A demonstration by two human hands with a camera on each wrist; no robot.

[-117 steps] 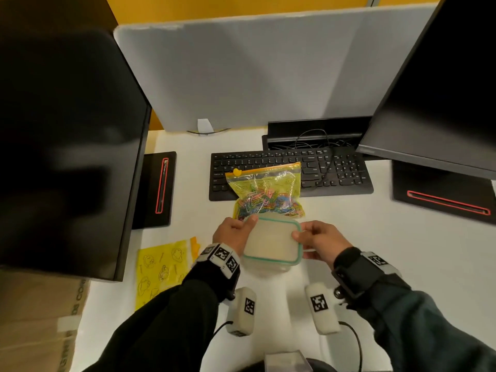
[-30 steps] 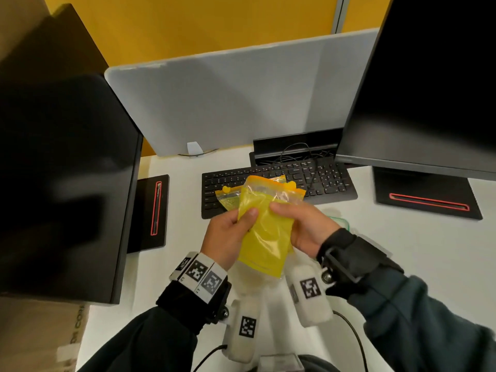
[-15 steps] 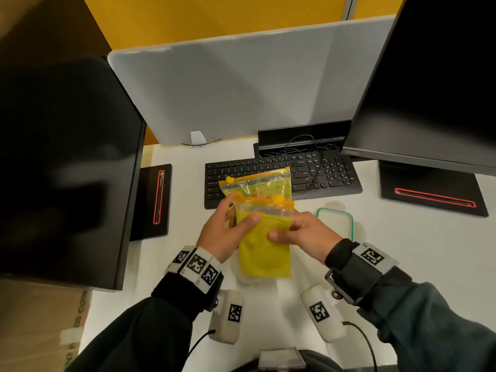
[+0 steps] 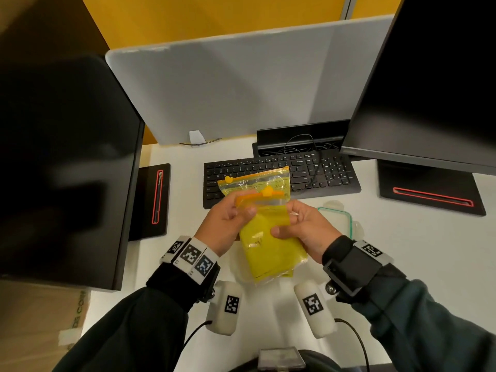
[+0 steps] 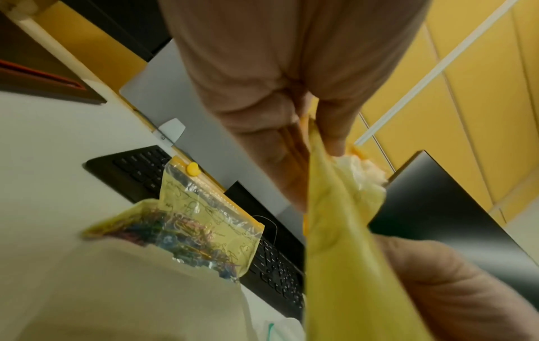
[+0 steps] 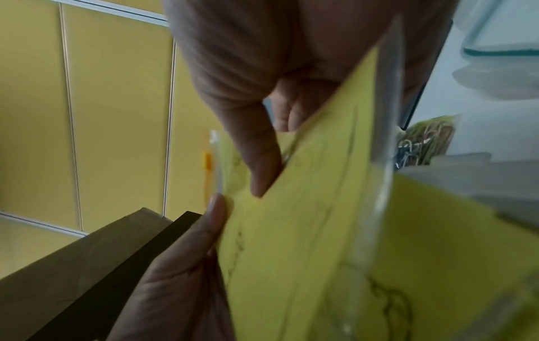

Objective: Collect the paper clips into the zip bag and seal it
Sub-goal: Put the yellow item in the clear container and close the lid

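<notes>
Both hands are holding a yellow zip bag (image 4: 271, 245) above the white worktop (image 4: 418, 242): left hand (image 4: 225, 226) fingers are pinching its orange zip edge, right hand (image 4: 306, 232) fingers are gripping its side. Whether it is holding anything cannot be told. A second bag (image 4: 257, 181), clear-fronted, is lying against the black keyboard (image 4: 322, 170), containing coloured paper clips (image 5: 181, 233). A translucent, green-rimmed lid (image 4: 341, 218) is lying to the right. Dark monitors are flanking a grey partition (image 4: 241, 89).
</notes>
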